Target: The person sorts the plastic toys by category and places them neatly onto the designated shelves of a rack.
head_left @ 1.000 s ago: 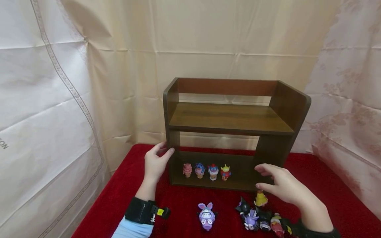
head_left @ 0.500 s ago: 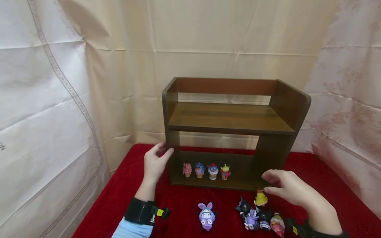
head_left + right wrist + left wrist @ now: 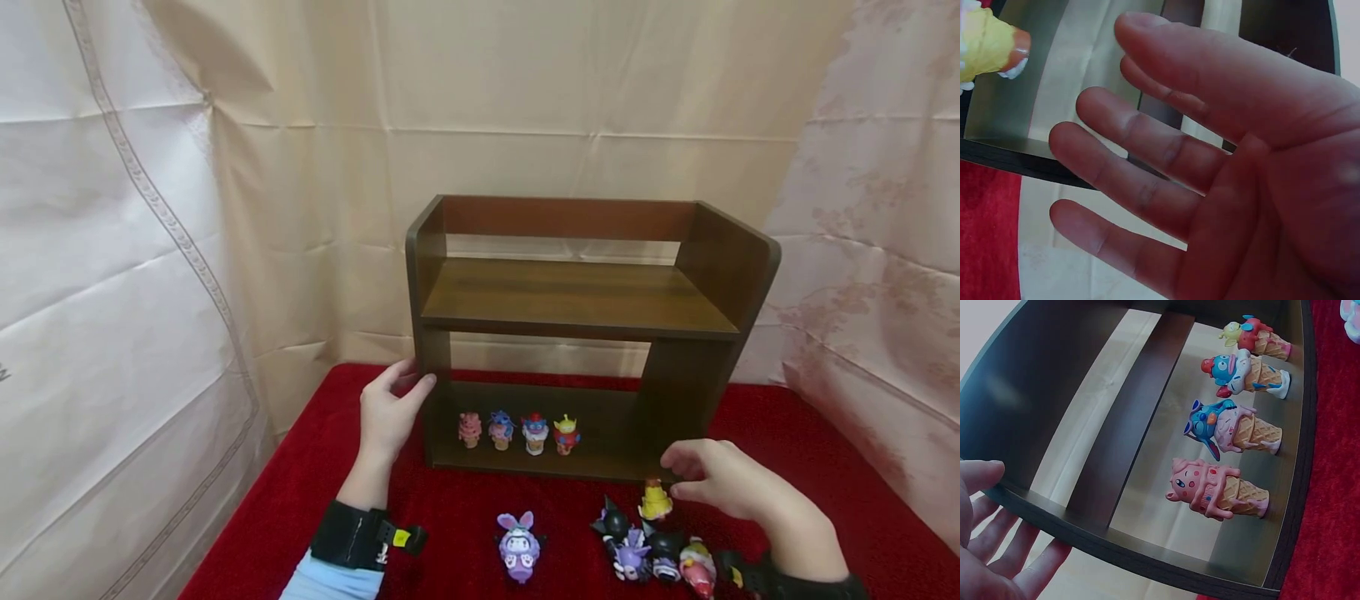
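Observation:
My left hand [image 3: 389,417] holds the left side panel of a small dark brown wooden shelf [image 3: 581,296], thumb at the front edge and fingers outside. My right hand [image 3: 723,479] holds nothing; its fingers are spread and slightly bent in the right wrist view. It hovers by the shelf's lower right corner, beside a figurine in a yellow dress [image 3: 656,502]. On the lower board stand a pink ice-cream-cone figurine [image 3: 1210,489], a blue-eared one [image 3: 1229,428], a red-hatted blue one [image 3: 1244,374] and a red one with a yellow-green head [image 3: 1254,336].
A purple rabbit-eared figurine [image 3: 519,546] lies on the red cloth [image 3: 450,533] before the shelf. Right of it, black and purple figurines [image 3: 632,552] and a red-pink one [image 3: 698,567] lie close together. Beige curtains [image 3: 480,100] hang behind.
My right hand has moved down and slightly right, away from the lower board. The left hand stays at the side panel. The figurines keep their places.

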Tool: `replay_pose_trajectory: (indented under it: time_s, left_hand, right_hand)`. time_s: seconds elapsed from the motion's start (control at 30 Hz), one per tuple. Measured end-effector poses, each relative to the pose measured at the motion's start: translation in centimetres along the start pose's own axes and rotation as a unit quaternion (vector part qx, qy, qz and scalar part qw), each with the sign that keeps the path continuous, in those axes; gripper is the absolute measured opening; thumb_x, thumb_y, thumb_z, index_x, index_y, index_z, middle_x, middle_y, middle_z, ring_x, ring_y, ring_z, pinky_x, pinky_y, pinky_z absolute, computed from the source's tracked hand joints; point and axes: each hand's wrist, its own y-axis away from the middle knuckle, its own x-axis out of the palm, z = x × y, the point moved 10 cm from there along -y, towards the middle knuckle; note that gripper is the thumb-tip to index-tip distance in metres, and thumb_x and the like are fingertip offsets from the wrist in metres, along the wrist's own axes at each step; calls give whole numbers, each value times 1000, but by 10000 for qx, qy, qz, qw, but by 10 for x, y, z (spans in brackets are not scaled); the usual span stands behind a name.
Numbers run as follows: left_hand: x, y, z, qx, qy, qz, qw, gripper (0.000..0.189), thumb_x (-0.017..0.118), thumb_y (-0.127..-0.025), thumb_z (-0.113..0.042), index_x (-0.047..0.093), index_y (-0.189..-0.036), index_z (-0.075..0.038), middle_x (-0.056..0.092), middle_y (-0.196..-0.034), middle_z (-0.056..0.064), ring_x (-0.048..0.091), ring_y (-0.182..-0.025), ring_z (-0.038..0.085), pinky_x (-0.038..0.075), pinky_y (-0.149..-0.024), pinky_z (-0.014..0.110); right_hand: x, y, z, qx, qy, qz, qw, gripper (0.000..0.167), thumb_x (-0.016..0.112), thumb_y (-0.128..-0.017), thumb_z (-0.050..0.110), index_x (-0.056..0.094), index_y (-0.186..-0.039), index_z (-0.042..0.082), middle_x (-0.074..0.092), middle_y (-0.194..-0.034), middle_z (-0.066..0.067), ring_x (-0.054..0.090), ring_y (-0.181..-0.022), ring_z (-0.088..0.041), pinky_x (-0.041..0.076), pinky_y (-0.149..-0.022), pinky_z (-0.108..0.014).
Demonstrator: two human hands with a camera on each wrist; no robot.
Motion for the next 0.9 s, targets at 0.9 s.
replay_pose_trajectory:
  time_s: [0.9]
  left_hand:
    - [0,-1,3,-41,86,32,9999,37,77,-93,-17,71,-127,-4,71,-122,14,67,-104,26,56,-76,25]
  right_hand:
    - [42,-20,-11,606,-25,553,9966,29,85,-77,-1,75,-103,5,69,-94,-4,63,-85,-24,59,-79,-48]
